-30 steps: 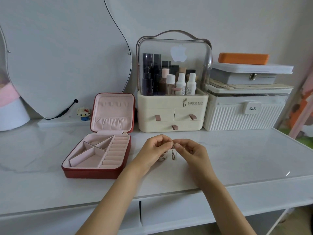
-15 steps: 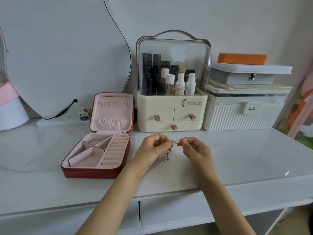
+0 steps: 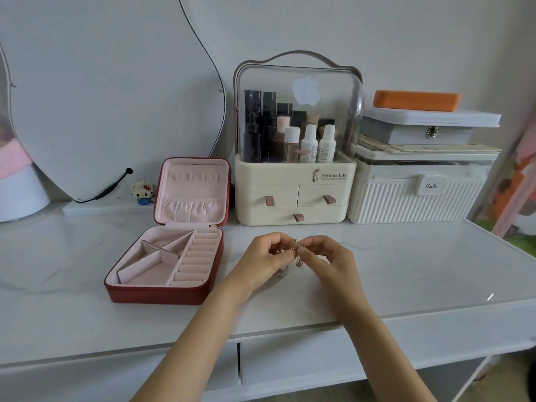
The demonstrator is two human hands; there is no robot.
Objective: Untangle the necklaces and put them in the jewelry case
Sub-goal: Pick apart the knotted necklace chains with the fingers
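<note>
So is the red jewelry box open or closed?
Open. The red jewelry case has its lid standing upright at the back, so its pink compartments and ring rolls show.

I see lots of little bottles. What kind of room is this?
Probably a bedroom dressing table. A curvy mirror leans on the wall, a clear-topped organizer holds makeup bottles, and an open jewelry case sits on the white tabletop.

Both forearms reach forward and converge. The left hand (image 3: 262, 261) and right hand (image 3: 333, 262) meet fingertip to fingertip, fingers curled, pinching the necklaces (image 3: 295, 250) between them.
</note>
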